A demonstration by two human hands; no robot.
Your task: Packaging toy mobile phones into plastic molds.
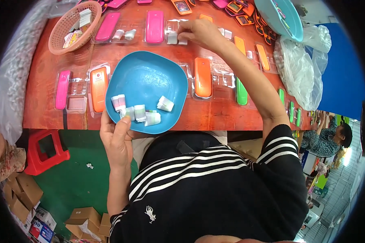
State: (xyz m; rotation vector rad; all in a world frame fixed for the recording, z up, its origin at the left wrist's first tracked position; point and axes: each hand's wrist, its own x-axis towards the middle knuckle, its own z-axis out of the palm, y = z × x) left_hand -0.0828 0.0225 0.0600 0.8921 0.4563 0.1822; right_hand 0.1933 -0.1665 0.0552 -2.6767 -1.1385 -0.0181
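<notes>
Beyond and left of the blue bowl (148,73) stands a peach basket (57,43); an orange case (203,77) lies just right. Your left hand (117,139) pinches the bowl's near-left rim, thumb beside white rolls (140,112) inside. Beyond it, your right hand (202,33) partly hides white packets (172,37); whether its fingertips pinch one, I cannot tell.

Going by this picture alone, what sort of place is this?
Probably a packing workshop: clear plastic trays with bright cases line the red table, the left hand holds a blue bowl of small white rolls, and cardboard boxes sit below.

The bowl (148,75) is smooth plastic — the clear tray (172,25), glossy plastic.
</notes>
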